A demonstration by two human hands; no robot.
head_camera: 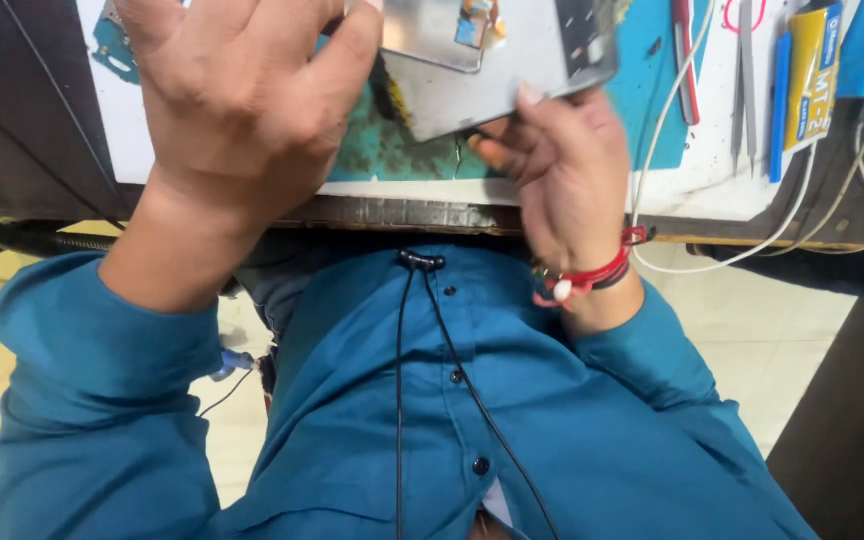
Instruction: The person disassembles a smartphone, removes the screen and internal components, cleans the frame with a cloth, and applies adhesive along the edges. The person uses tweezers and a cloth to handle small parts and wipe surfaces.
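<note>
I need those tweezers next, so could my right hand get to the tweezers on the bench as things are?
Probably not at once: the right hand is under the grey panel, holding it with the left hand. The tweezers lie uncovered further right.

panel above mat | tweezers, tube right | cable at table edge

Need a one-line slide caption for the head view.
Both hands, left hand and right hand, hold a flat grey panel over a teal mat at the bench edge.

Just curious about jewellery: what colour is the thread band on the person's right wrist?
Red thread band, with a white bead, seen in the head view.
</note>
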